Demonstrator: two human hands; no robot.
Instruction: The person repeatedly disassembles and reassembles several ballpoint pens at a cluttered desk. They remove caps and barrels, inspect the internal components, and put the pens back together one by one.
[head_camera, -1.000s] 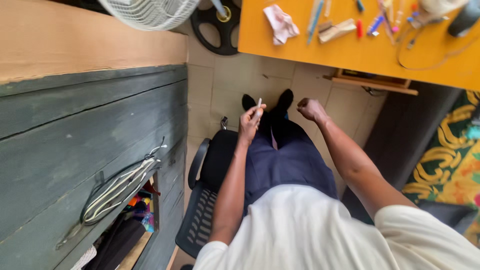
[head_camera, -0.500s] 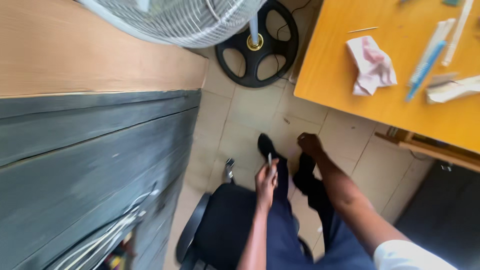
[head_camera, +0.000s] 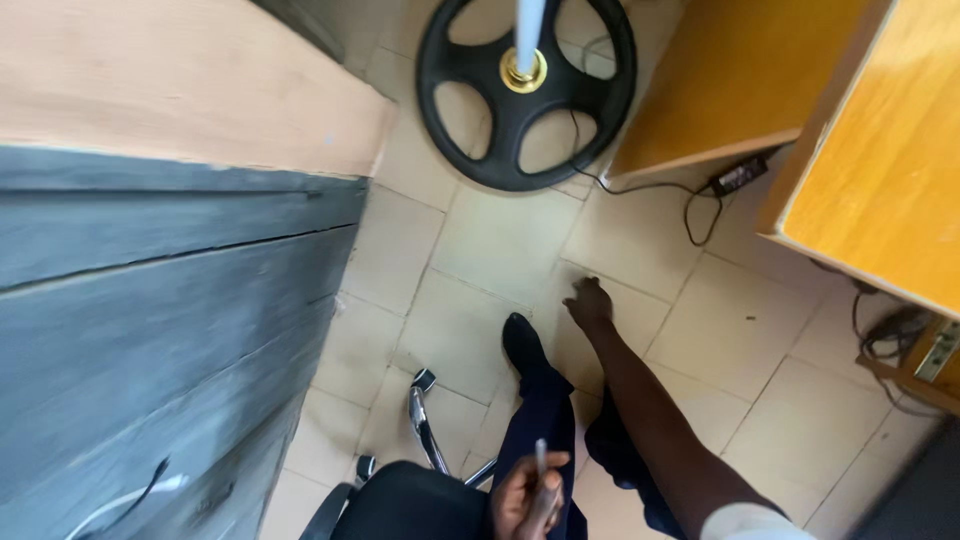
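The left hand (head_camera: 527, 495) is closed on a thin pale stick (head_camera: 541, 462) above the lap, while the right hand (head_camera: 588, 301), fingers loosely together, reaches down to the tiled floor (head_camera: 480, 240) near 1 black shoe (head_camera: 522, 343), so leaning further may let the stick slip out.

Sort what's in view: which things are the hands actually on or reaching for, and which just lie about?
In hand:
left hand holding a thin grey stick
right hand stretched down to the tiled floor

Lying about:
black fan base
power adapter
office chair
yellow desk
grey cabinet
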